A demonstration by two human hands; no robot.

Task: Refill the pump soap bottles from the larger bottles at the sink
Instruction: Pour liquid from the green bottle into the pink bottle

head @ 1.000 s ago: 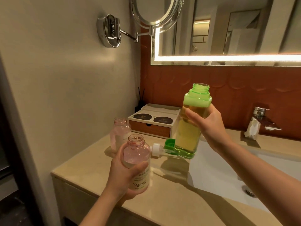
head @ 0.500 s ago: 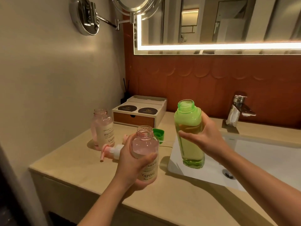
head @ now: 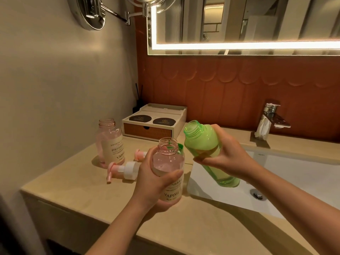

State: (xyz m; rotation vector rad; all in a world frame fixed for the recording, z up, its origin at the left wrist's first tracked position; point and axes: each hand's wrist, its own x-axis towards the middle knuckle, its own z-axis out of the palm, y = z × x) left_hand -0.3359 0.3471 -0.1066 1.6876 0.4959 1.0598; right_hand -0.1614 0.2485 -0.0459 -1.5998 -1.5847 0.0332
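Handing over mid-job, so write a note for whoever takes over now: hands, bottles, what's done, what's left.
Left hand grips an open pink pump bottle.
Right hand grips the uncapped green bottle, tilted toward its mouth; no pour visible.
Second pink bottle stands open by the wall; two pump heads lie on the counter.
Done: caps off.
Left: pour, fill both, refit pumps.

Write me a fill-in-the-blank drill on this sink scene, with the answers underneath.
1. The left hand grips an open-necked bottle tinted ____.
2. The right hand tilts the green bottle so its mouth leans to the person's ____.
3. The third bottle stands ____ on the counter.
Answers: pink; left; upright.
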